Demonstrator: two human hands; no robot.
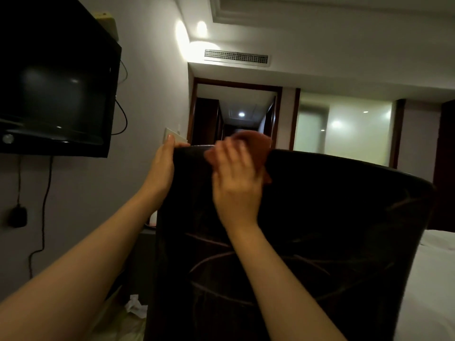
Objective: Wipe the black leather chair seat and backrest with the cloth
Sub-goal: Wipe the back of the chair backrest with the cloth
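Soft cloth point(256, 148) wiping the backrest point(320, 217) top edge.
Right hand point(236, 178) closed on the limp cloth; left hand point(162, 163) grips the stiff backrest's left corner.

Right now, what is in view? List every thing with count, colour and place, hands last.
chair backrest: one, black leather, centre foreground.
cloth: one, reddish-brown, on the backrest's top edge.
television: one, black, wall-mounted at upper left.
cables: several, black, hanging down the wall below the television.
air vent: one, white, above the doorway.
bed: one, white, lower right.
crumpled paper: one, white, floor at lower left.
left hand: gripping the backrest's top left corner.
right hand: pressing the cloth on the top edge.
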